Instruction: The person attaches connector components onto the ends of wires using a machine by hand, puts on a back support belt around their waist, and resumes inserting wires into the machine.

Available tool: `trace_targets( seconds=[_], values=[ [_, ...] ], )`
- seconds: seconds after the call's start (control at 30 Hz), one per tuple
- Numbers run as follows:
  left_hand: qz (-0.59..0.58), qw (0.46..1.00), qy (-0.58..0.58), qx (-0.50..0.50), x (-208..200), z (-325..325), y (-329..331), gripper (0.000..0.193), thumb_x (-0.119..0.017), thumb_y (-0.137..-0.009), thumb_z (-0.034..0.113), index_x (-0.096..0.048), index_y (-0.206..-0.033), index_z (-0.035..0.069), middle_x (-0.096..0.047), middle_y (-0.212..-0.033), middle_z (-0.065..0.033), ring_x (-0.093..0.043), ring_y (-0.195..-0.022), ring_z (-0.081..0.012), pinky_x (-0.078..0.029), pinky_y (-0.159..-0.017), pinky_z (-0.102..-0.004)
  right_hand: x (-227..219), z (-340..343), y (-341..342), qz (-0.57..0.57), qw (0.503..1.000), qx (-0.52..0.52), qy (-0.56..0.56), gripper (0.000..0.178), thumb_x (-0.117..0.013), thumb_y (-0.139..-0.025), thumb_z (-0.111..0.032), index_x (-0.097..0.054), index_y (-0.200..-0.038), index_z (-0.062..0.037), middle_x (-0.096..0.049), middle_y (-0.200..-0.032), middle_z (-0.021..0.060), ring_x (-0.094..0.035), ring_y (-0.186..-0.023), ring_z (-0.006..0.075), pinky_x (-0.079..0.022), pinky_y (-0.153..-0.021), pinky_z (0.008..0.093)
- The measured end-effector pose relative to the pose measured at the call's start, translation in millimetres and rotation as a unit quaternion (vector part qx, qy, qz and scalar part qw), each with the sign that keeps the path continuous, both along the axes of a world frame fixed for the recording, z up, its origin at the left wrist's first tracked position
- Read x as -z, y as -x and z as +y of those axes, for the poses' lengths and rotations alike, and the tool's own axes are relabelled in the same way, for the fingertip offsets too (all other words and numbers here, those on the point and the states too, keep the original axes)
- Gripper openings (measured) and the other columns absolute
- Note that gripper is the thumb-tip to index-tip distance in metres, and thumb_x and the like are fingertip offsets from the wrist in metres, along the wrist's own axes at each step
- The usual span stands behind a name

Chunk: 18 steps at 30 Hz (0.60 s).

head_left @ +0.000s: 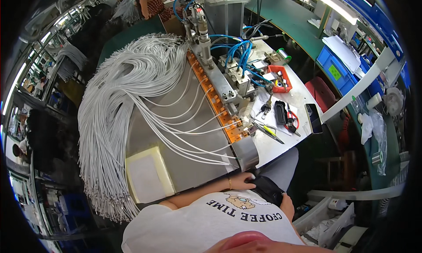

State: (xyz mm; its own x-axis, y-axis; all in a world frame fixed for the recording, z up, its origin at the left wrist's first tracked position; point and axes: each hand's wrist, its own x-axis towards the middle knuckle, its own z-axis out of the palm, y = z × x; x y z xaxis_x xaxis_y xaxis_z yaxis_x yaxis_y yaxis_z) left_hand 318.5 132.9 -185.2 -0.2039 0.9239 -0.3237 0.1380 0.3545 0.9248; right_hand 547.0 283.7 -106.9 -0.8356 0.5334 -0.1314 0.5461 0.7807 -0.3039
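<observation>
The work table (193, 134) is brushed metal with a dull sheen. At its nine o'clock, the white cables (114, 103) look like smooth plastic. The orange strip (216, 101) is matt plastic, the blue hoses (239, 51) at twelve o'clock glossy. The pad (147, 176) at seven o'clock looks like soft, matt foam.

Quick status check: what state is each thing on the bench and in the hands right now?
Left hand: resting at the table's near edge, holding nothing visible.
Right hand: down by the lap, on a black object.
White cable bundle: draped over the table's left side.
Several white cables: laid across into the orange fixture.
Phone: flat, screen dark.
Red tray: open.
</observation>
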Motion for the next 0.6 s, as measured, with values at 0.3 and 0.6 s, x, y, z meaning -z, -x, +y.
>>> trace_targets(
  seconds=[0.3,0.6],
  values=[
    [0.082,0.995,0.014,-0.058,-10,-22,1,0.028,-0.069,-0.079,0.026,-0.058,-0.089,0.002,-0.065,-0.081,-0.0103,-0.062,-0.074,-0.0218,-0.047,-0.064,-0.0341,-51,7,64,-0.013,0.999,-0.016,0.034,0.025,-0.063,-0.081,-0.018,-0.057,-0.099,-0.0026,-0.061,-0.088,0.0166,-0.06,-0.084,0.0367,-0.048,-0.071,0.0416],
    [0.019,0.995,-0.044,-0.084,21,-32,-5,0.017,-0.065,-0.08,0.016,-0.06,-0.093,0.005,-0.065,-0.087,-0.0094,-0.062,-0.081,-0.0193,-0.047,-0.069,-0.0331,0,-44,135,0.054,0.953,-0.208,0.213,0.021,-0.062,-0.08,-0.019,-0.061,-0.095,-0.0047,-0.062,-0.089,0.015,-0.06,-0.084,0.0337,-0.048,-0.07,0.0424]
  ],
)
